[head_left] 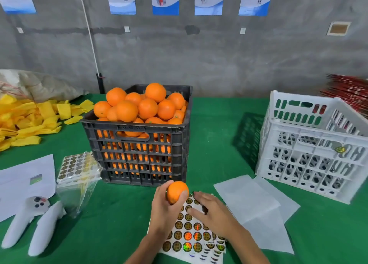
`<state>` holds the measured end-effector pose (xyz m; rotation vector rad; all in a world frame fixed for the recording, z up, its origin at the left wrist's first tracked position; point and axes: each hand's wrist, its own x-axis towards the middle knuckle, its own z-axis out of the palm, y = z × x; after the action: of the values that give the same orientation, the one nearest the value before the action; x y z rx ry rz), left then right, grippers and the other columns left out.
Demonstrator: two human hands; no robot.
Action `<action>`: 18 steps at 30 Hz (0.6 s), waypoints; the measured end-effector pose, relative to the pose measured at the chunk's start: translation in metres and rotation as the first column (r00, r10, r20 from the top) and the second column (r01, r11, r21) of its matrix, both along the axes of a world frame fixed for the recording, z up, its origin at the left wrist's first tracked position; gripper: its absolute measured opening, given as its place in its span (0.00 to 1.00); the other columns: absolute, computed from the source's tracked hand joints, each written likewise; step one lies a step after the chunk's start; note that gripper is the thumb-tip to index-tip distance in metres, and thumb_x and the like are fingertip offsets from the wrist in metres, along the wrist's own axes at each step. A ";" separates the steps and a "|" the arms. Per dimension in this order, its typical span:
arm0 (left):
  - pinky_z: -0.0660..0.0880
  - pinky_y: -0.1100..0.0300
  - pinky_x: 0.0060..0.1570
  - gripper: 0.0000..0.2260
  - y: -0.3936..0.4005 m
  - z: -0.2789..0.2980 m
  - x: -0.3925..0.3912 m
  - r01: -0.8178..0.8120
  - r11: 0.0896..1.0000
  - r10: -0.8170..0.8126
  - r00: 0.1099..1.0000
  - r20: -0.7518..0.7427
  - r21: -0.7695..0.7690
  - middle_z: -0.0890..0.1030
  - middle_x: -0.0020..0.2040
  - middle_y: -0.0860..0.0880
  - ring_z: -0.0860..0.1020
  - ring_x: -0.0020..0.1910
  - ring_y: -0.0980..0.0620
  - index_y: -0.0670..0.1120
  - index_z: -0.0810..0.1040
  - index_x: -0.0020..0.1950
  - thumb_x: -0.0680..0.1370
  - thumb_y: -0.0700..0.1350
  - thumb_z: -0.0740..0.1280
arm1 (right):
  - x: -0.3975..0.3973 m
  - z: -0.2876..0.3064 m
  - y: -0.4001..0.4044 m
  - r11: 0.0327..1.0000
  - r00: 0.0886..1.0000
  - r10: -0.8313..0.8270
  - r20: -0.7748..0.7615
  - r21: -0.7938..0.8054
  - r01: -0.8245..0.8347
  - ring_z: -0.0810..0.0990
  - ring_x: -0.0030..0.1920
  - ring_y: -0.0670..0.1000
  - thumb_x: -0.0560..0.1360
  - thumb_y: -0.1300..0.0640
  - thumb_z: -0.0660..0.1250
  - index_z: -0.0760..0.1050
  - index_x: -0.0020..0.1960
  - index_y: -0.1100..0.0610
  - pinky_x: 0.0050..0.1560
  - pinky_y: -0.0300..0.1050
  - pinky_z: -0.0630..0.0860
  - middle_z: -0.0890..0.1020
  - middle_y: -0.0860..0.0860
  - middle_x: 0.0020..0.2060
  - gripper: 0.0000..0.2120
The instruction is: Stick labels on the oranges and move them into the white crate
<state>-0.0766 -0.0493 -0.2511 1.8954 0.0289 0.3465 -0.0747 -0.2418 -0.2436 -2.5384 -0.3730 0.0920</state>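
A heap of yellow foam fruit sleeves [29,120] is lying at about 9 o'clock on the green cloth-covered desk [219,136]. Below it, at 8 o'clock, a white paper sheet [25,182] is lying flat, and two white handheld controllers [31,228] are resting partly over its lower edge. Just to the right of the paper, a clear plastic bag with sheets of round gold stickers [78,172] is leaning against the black plastic slatted crate [137,154].

This black crate is standing at the centre, towards 12 o'clock, and a pile of loose oranges [139,106] is rising above its rim.

Just in front of the crate, at 6 o'clock, the left hand [165,210] is holding one single orange [176,192] above the desk; its grip is closed around the fruit, with the thumb on the left side and the fingers curling around the right side. Under both hands, a white backing sheet of round gold holographic labels [189,236] is lying flat on the desk.

The right hand [211,214] is resting on the upper part of this label sheet, palm down. Its fingers are only loosely bent, with the fingertips touching the labels, and I cannot tell if it is already pinching one.

At 4 o'clock, two thin white paper sheets [254,210] are overlapping each other beside the label sheet. At 3 o'clock the white plastic lattice crate [310,152] is standing well apart from the held orange, and one gold sticker is showing on its front wall.
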 end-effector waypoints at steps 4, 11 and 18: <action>0.77 0.65 0.51 0.23 0.000 -0.005 0.008 -0.007 1.000 0.005 0.996 -0.085 -0.030 0.77 0.60 0.57 0.80 0.55 0.59 0.57 0.74 0.68 0.76 0.62 0.73 | 0.003 -0.004 -0.001 0.999 1.000 0.004 0.007 0.051 -0.005 0.62 0.77 0.39 0.78 0.31 0.63 0.68 0.78 0.49 0.77 0.38 0.57 0.67 0.40 0.77 0.35; 0.74 0.66 0.51 0.23 -0.001 -0.007 0.009 0.005 0.999 -0.010 0.995 -0.104 -0.045 0.74 0.60 0.62 0.78 0.55 0.61 0.60 0.71 0.68 0.77 0.63 0.72 | 0.003 -0.006 -0.003 0.975 0.997 -0.053 0.051 0.220 0.040 0.71 0.62 0.26 0.80 0.44 0.68 0.81 0.67 0.47 0.65 0.21 0.61 0.79 0.40 0.67 0.17; 0.79 0.58 0.56 0.19 -0.001 -0.011 0.013 -0.015 1.000 0.014 0.999 -0.042 -0.027 0.76 0.61 0.59 0.79 0.56 0.59 0.61 0.72 0.64 0.76 0.59 0.74 | 0.004 -0.008 0.001 0.887 0.966 -0.252 0.058 0.412 0.206 0.83 0.46 0.38 0.79 0.50 0.70 0.87 0.48 0.46 0.51 0.40 0.80 0.85 0.34 0.43 0.07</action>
<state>-0.0639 -0.0503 -0.2621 1.8761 0.0749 0.3149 -0.0708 -0.2406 -0.2516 -2.1592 -0.1126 -0.1990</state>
